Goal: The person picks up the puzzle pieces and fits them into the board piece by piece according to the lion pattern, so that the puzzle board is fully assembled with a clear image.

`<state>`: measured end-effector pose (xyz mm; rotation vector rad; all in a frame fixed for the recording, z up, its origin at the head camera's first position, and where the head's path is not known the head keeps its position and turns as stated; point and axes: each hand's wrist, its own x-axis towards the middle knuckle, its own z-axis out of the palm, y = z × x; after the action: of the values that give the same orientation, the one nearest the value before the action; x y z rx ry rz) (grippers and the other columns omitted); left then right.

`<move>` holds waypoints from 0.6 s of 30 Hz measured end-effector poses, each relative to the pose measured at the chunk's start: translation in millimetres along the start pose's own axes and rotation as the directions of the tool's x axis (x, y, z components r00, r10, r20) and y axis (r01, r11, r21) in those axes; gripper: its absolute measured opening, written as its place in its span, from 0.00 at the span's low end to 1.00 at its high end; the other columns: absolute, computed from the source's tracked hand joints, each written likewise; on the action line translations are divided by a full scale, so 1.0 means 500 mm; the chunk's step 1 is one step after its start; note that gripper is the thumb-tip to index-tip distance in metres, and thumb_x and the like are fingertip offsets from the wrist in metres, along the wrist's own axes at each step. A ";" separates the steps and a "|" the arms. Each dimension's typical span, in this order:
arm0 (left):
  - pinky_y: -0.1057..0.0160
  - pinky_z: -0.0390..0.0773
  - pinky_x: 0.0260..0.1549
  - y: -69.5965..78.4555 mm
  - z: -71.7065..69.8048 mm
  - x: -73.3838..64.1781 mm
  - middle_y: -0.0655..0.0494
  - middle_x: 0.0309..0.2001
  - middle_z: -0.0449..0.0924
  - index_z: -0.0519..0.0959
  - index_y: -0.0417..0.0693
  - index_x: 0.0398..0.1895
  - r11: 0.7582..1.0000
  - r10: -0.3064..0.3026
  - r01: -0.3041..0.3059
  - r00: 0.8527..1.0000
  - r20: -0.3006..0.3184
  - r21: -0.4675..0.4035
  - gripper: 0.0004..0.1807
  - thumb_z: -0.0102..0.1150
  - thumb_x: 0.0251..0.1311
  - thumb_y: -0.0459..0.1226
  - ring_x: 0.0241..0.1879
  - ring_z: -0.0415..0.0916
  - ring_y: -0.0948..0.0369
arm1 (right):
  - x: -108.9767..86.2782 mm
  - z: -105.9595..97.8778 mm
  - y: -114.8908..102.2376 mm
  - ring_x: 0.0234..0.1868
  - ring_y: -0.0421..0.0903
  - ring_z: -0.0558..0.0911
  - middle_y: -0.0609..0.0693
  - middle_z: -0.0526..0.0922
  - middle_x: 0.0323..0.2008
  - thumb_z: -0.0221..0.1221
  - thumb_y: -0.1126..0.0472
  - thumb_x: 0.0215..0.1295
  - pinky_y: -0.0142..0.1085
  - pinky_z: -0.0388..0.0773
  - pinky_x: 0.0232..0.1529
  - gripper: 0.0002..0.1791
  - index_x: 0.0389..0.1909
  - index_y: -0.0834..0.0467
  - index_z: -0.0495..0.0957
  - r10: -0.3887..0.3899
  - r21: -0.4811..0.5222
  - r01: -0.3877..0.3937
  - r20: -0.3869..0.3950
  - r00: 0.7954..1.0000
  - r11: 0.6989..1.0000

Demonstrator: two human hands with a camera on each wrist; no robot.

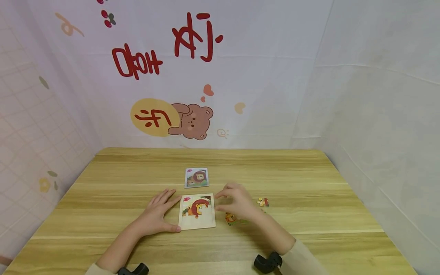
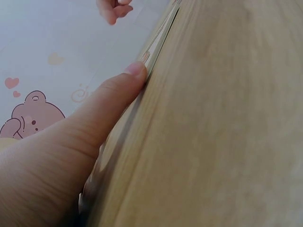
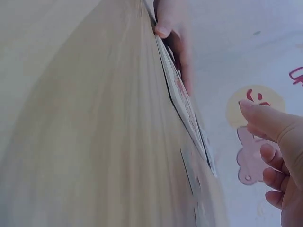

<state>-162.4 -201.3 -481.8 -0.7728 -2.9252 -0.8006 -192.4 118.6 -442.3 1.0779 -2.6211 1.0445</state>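
Note:
A square wooden jigsaw board [image 1: 197, 223], partly filled with lion picture pieces, lies flat on the table. My left hand [image 1: 156, 215] is spread along its left side, with the thumb [image 2: 113, 92] touching the near corner and a finger at the far corner. Just off the board's right edge hovers my right hand [image 1: 238, 202], slightly blurred in the head view. In the right wrist view its thumb [image 3: 265, 118] and loosely bent fingers stand apart, and no piece shows between them. Loose jigsaw pieces [image 1: 230, 218] lie under and beside this hand, partly hidden by it.
Behind the board lies a small lion picture card [image 1: 196, 178]. One more loose jigsaw piece [image 1: 263, 202] sits to the right of the right forearm. The wooden table [image 1: 292, 172] backs onto a printed white cloth [image 1: 268, 76], and cloth also hangs along both sides.

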 end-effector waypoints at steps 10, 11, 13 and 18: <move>0.32 0.42 0.61 -0.003 0.002 0.002 0.43 0.73 0.51 0.65 0.49 0.70 1.000 -0.001 0.001 1.000 0.004 0.000 0.58 0.64 0.36 0.71 0.71 0.42 0.41 | -0.060 -0.051 0.049 0.38 0.48 0.75 0.49 0.80 0.34 0.73 0.57 0.50 0.41 0.73 0.39 0.17 0.42 0.57 0.85 0.006 0.051 -0.005 -0.016 1.000 0.999; 0.32 0.42 0.61 -0.004 0.002 0.002 0.43 0.73 0.51 0.65 0.49 0.70 1.000 0.000 0.000 1.000 0.003 0.001 0.58 0.65 0.36 0.71 0.71 0.42 0.41 | -0.066 -0.056 0.055 0.38 0.48 0.75 0.49 0.80 0.35 0.72 0.58 0.51 0.42 0.73 0.39 0.17 0.42 0.58 0.85 0.013 0.060 -0.012 -0.016 1.000 0.998; 0.32 0.42 0.61 -0.005 0.003 0.002 0.43 0.73 0.51 0.65 0.48 0.70 1.000 0.002 -0.002 1.000 0.002 0.002 0.58 0.65 0.36 0.71 0.71 0.41 0.41 | -0.078 -0.065 0.069 0.39 0.47 0.74 0.49 0.80 0.36 0.72 0.58 0.51 0.43 0.74 0.37 0.17 0.43 0.58 0.85 0.031 0.072 -0.030 -0.016 0.999 0.997; 0.32 0.42 0.61 -0.008 0.003 0.002 0.43 0.73 0.51 0.65 0.48 0.71 1.000 0.005 -0.005 1.000 0.002 0.008 0.58 0.65 0.36 0.71 0.71 0.41 0.41 | -0.106 -0.091 0.098 0.40 0.47 0.73 0.50 0.79 0.37 0.72 0.60 0.51 0.42 0.75 0.35 0.18 0.44 0.59 0.84 0.076 0.080 -0.074 -0.022 0.997 0.994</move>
<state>-165.2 -202.9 -484.9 -0.7805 -2.9253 -0.7880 -192.0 203.2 -453.9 0.9823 -2.6400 1.1787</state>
